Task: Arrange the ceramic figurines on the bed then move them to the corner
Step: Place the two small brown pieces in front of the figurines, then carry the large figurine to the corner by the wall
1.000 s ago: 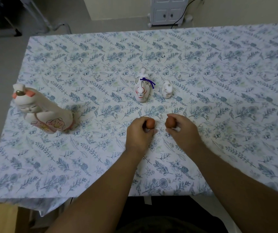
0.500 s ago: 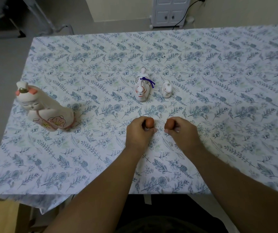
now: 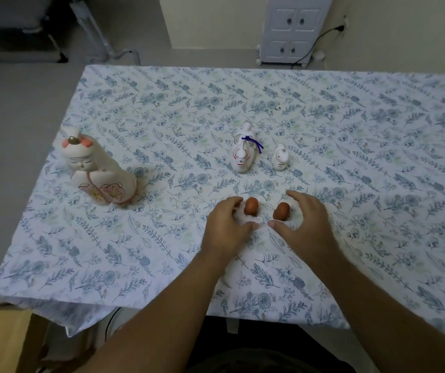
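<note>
Both hands sit on the floral bed (image 3: 162, 103). Left hand (image 3: 225, 227) and right hand (image 3: 306, 224) are loosened, cupped around two brown-topped figurines (image 3: 251, 206) without gripping. Fox figurine (image 3: 244, 153) and small white figurine (image 3: 280, 158) stand just beyond; big doll figurine (image 3: 97, 170) sits far left.

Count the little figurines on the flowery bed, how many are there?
5. Large white ceramic doll figurine at left; white fox figurine with purple cord and small white figurine mid-bed; two small brown figurines between the hands. None seems hidden.
</note>
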Tool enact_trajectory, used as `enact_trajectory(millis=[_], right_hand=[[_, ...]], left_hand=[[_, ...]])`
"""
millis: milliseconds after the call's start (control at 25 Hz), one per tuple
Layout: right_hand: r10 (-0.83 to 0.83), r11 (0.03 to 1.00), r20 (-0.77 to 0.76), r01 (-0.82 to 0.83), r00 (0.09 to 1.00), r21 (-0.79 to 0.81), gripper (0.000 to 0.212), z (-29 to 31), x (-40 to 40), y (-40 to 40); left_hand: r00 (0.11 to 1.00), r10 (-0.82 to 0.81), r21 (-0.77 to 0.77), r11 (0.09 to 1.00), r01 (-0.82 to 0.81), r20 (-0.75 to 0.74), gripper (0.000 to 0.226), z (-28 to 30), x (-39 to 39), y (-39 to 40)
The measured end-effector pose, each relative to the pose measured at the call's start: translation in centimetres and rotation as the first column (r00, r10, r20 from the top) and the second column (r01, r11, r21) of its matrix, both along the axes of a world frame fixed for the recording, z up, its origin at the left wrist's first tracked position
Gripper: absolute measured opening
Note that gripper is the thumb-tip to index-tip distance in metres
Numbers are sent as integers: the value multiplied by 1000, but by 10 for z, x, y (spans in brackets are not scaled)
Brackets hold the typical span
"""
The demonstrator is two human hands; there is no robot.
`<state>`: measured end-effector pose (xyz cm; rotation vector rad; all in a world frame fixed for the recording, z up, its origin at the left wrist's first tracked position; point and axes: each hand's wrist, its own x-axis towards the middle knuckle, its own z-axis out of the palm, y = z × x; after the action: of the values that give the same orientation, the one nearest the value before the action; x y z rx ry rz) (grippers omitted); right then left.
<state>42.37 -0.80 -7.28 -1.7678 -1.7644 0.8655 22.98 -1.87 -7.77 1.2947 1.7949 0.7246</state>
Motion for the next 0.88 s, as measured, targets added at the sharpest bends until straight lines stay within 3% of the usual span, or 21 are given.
enact_trajectory(millis=[160,320,440,560,640,720,800,880], right_hand=[[175,961,145,-201,974,192,59,29,-41,2],[389,888,187,-421,902,186,57,49,-125,10],[503,845,165,-523,848,109,66,60,-193,19],[537,843,-13,-537,843,-15,80,70,-256,35],[528,808,-274,-574,804,-128,91,71,-287,47],[527,741,-496,-659,690,-130,97,64,-309,56],[506,756,-538,-647,674,-99,104,54,-319,62],[436,823,-526,-560,730,-97,101,51,-321,63]], left_hand=[[993,80,127,990,-69,-87,62,23,-43,-27],[942,322,242,926,-291,-100,58,51,-112,-56],[856,511,373,812,-450,-78,53,68,-166,-70],[806,591,407,740,-536,-12,60,73,-220,-66],[850,527,304,806,-508,22,68,71,-248,-50],[917,389,235,886,-399,90,59,70,-266,-32],[943,280,236,919,-317,179,47,68,-274,-19],[946,237,255,923,-290,219,45,69,-278,-11]])
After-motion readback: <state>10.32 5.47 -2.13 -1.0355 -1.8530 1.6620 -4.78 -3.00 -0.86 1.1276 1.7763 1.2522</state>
